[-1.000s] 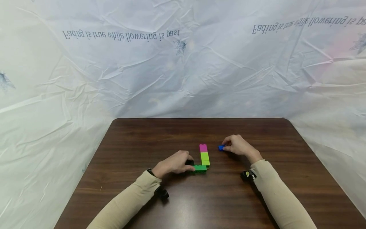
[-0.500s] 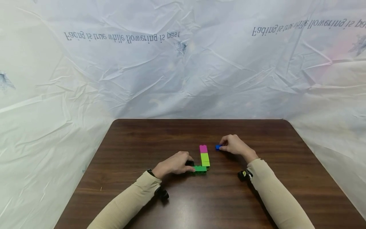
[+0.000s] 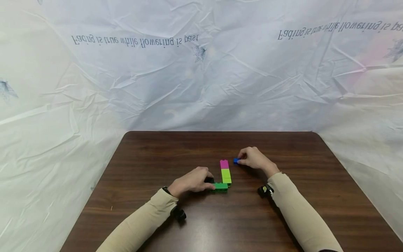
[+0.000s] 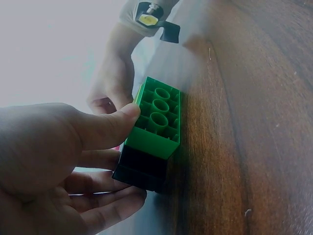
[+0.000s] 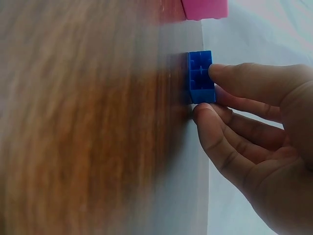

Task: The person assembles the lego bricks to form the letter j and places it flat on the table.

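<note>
My left hand grips a green building brick with a black brick adjoining it. The thumb lies along the green one, whose hollow underside with round tubes shows in the left wrist view. A lime brick extends away from the green brick's far side, and a pink brick continues that row at its far end. Just right of the pink brick, my right hand pinches a small blue brick between thumb and fingers. Its hollow underside shows in the right wrist view.
The dark wood-grain table has rounded far corners. White printed sheeting hangs behind it and at both sides. A wrist camera is strapped under the left forearm, another camera at the right wrist.
My right hand has slid left with the blue brick, bringing it nearer the pink one. My left hand and the bricks it grips stay nearly in place.
</note>
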Demonstrator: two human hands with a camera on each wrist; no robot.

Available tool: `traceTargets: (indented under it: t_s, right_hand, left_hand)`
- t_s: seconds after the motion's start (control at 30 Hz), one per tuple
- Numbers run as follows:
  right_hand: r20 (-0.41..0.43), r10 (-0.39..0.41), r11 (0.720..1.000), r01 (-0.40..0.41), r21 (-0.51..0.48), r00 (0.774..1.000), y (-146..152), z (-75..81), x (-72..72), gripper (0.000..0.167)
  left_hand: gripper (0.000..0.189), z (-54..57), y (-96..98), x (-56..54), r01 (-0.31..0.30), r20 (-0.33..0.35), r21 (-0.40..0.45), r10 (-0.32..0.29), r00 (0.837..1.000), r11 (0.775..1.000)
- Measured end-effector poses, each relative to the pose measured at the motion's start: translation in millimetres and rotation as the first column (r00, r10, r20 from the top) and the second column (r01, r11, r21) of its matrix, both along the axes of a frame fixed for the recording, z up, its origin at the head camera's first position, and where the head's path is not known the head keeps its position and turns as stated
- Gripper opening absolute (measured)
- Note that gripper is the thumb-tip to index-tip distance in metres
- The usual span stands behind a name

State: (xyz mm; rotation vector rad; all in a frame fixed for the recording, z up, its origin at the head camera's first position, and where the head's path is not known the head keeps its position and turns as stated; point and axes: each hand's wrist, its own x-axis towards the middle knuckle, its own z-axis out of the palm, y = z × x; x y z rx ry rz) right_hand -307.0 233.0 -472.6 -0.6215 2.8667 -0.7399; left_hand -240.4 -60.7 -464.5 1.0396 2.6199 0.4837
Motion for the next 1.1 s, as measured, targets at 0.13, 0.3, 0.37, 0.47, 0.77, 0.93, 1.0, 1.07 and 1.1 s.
traceTargets:
  t_s: [0.13,0.3,0.37,0.47,0.77,0.93,1.0,1.07,1.1]
  right_hand:
    - [0.001,0.006,1.000,-0.006,-0.008,1.000,-3,-1.3,-3.1,0.007]
    - [-0.003,0.014,1.000,-0.014,-0.015,1.000,-6,-3.8,-8.0,0.007]
    - [-0.001,0.006,1.000,-0.006,-0.017,1.000,-9,-2.7,-9.8,0.006]
    - [-0.006,0.007,1.000,-0.007,-0.013,1.000,-11,-1.8,-12.9,0.006]
    - [-0.022,-0.002,1.000,0.001,-0.013,1.000,-18,-3.5,-17.5,0.007]
    - [-0.012,0.001,1.000,-0.001,-0.017,1.000,-23,-3.7,-20.5,0.007]
    - [-0.010,-0.001,1.000,0.001,-0.015,1.000,-24,-4.5,-21.3,0.007]
    - [-0.010,-0.002,1.000,0.002,-0.015,1.000,-25,-5.1,-21.8,0.006]
    - [-0.008,-0.004,1.000,0.003,-0.017,1.000,-26,-5.5,-21.8,0.006]
  left_hand:
    - [0.048,0.5,-0.3,1.2,0.001,0.001,0.003,-0.001,1.000,1.000]
    - [0.048,-0.8,-0.2,1.7,0.000,0.009,0.001,0.000,1.000,1.000]
    - [0.048,-0.4,0.0,1.3,-0.004,0.014,-0.001,0.004,1.000,1.000]
    - [0.048,0.1,0.2,-0.1,-0.005,0.014,-0.006,0.005,1.000,1.000]
    - [0.049,1.1,1.7,-1.2,-0.003,0.006,-0.023,0.003,1.000,1.000]
    - [0.048,0.8,1.5,-0.9,-0.006,0.000,-0.033,0.006,1.000,0.999]
    - [0.048,0.9,1.1,-0.3,-0.008,-0.002,-0.034,0.008,1.000,0.999]
    - [0.048,0.8,1.0,0.4,-0.011,-0.002,-0.032,0.011,1.000,0.999]
    - [0.048,0.7,1.0,1.0,-0.012,-0.003,-0.034,0.011,1.000,0.999]
